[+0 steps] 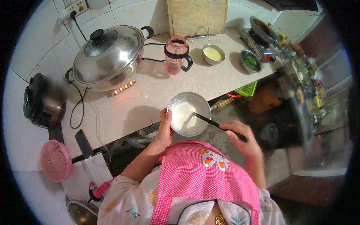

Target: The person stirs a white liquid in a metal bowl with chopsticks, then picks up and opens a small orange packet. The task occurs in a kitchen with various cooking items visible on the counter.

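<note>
My left hand (pixel 165 128) grips the left rim of a metal bowl (pixel 207 107), thumb over the edge, in front of my apron. A pale off-white mixture (pixel 184 116), perhaps flour or batter, covers the bottom of it. In my right hand (pixel 240 136) is a pair of black chopsticks (pixel 209 121), slanting down to the left. Their tips dip into the mixture near the bowl's middle. The bowl is held off the counter, close to its front edge.
On the counter (pixel 157 92) stand a lidded electric pot (pixel 112 59) with lit indicators, a pink plastic jug (pixel 176 56), a bowl of yellow liquid (pixel 213 54) and a bowl of chopped greens (pixel 250 62). A gas stove (pixel 257 46) bears a pan. A phone (pixel 83 143) lies at left by a pink basket (pixel 56 160).
</note>
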Motion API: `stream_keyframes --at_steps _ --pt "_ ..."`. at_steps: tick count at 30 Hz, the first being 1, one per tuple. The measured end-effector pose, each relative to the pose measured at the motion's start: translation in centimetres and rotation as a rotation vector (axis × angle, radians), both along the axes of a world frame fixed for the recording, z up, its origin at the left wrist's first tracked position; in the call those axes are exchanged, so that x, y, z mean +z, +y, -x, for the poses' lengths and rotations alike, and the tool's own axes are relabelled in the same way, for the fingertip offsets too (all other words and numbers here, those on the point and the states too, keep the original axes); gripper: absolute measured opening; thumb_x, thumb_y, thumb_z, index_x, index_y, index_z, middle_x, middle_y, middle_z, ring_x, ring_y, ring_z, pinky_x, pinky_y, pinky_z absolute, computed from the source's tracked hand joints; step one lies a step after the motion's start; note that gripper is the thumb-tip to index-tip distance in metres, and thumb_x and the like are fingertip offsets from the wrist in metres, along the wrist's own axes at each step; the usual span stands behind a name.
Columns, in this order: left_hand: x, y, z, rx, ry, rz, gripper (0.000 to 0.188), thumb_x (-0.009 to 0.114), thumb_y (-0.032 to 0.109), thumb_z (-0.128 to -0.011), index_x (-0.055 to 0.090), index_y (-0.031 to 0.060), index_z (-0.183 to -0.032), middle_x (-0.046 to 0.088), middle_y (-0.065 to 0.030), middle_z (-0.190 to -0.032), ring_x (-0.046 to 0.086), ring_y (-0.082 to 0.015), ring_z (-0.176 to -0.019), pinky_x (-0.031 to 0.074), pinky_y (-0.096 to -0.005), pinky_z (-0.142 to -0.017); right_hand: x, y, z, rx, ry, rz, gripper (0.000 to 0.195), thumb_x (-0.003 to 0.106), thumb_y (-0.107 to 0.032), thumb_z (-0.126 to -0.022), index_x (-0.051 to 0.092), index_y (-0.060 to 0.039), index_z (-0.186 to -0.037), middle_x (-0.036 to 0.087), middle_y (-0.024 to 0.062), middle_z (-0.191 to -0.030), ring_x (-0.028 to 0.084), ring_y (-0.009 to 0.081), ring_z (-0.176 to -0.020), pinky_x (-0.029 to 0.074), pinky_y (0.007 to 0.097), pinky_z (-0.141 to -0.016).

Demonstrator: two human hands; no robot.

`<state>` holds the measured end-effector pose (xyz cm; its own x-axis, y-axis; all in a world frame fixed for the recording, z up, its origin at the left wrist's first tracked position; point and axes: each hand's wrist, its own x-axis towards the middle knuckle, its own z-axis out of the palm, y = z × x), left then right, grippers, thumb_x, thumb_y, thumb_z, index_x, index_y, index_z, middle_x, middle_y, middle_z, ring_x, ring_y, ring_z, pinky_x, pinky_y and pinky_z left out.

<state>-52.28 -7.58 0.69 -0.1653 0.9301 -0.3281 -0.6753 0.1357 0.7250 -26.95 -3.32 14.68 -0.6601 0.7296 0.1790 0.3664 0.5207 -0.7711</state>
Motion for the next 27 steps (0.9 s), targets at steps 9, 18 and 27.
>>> stream_keyframes --at_steps 9,18,27 --pt "-0.2 -0.1 -0.1 -0.001 0.001 -0.046 0.063 0.048 0.054 -0.093 0.025 0.0120 -0.134 0.041 -0.0105 -0.130 0.044 -0.0223 -0.120 0.043 -0.0393 -0.096 0.3 -0.6 0.0 -0.086 0.023 0.013 0.025 0.063 -0.011 -0.086 0.064 0.0001 -0.109 0.066 0.0162 -0.101 0.063 0.0286 -0.089 0.048 0.0358 -0.078" --pt "-0.7 -0.4 0.6 -0.047 -0.039 -0.201 0.065 0.045 0.054 -0.093 0.026 0.0104 -0.136 0.041 -0.0118 -0.131 0.044 -0.0241 -0.121 0.040 -0.0399 -0.101 0.0 -1.3 1.1 0.123 0.064 0.002 0.024 0.062 -0.012 -0.086 0.064 0.0017 -0.106 0.066 0.0175 -0.106 0.062 0.0334 -0.099 0.048 0.0408 -0.086" --pt "-0.7 -1.2 3.0 -0.156 -0.133 -0.132 0.073 0.038 0.058 -0.094 0.034 0.0027 -0.140 0.046 -0.0168 -0.137 0.046 -0.0283 -0.126 0.038 -0.0420 -0.105 1.3 -2.2 1.2 0.232 0.011 -0.086 0.025 0.063 -0.015 -0.086 0.064 -0.0008 -0.106 0.065 0.0168 -0.105 0.063 0.0330 -0.096 0.049 0.0419 -0.085"
